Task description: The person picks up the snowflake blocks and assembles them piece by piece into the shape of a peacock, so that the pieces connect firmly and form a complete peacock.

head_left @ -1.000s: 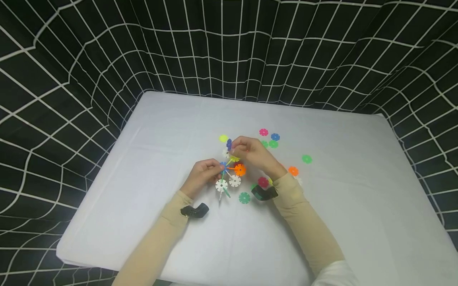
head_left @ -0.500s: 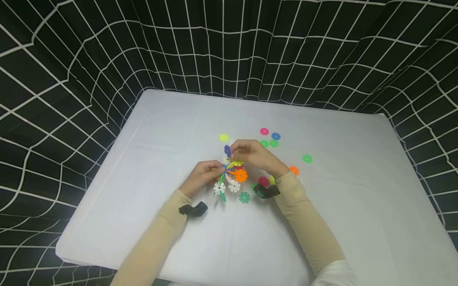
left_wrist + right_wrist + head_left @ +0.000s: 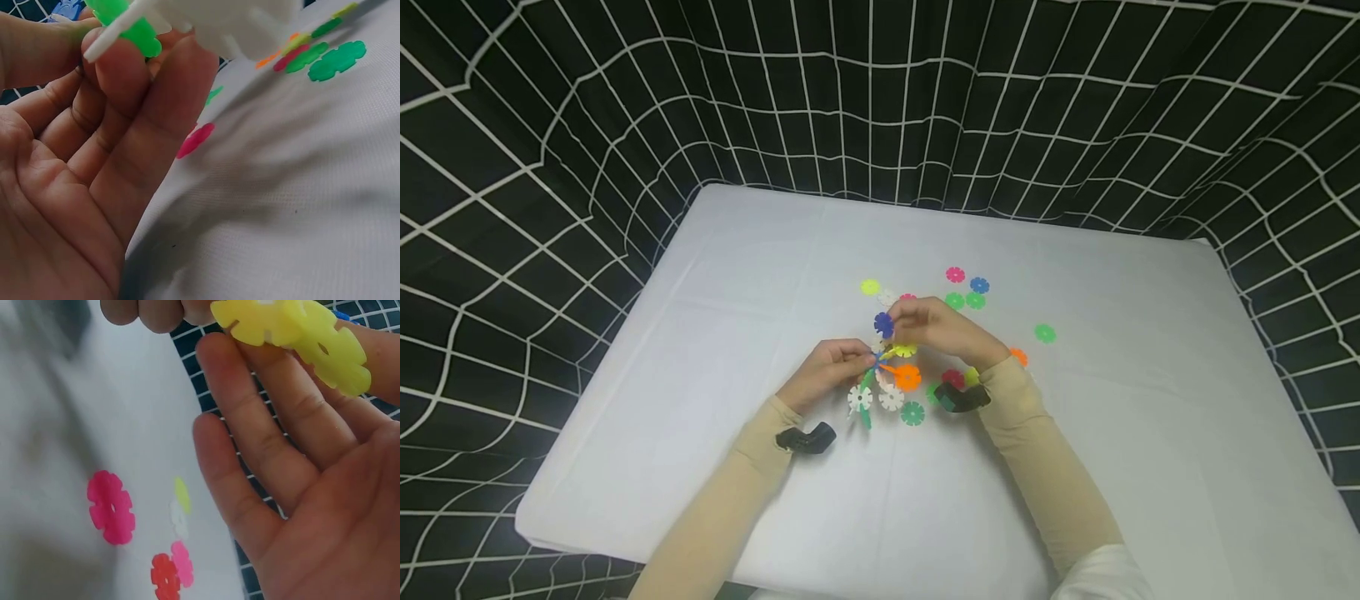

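Observation:
My left hand (image 3: 826, 375) pinches a cluster of interlocking plastic snowflake discs by its blue centre disc (image 3: 880, 362). From that centre stick out an orange disc (image 3: 907, 377), white discs (image 3: 891, 397), green ones and a yellow disc (image 3: 906, 351). Just above, my right hand (image 3: 946, 329) pinches a dark blue snowflake disc (image 3: 883, 325) between thumb and fingertips. Whether the dark blue disc touches the cluster is hard to tell. In the right wrist view, two joined yellow discs (image 3: 331, 350) hide the right fingertips; a white disc (image 3: 237, 25) covers part of the left wrist view.
Loose discs lie on the white-covered table (image 3: 700, 333), mostly behind and right of the hands: pink (image 3: 955, 274), blue (image 3: 980, 285), light green (image 3: 1045, 333) and yellow (image 3: 870, 287). A teal disc (image 3: 912, 413) lies in front. A black gridded curtain (image 3: 865, 108) surrounds the table.
The cluster has tilted in my left hand, its orange disc shifting down and slightly right. The dark blue disc has come lower with my right hand and turned more face-on.

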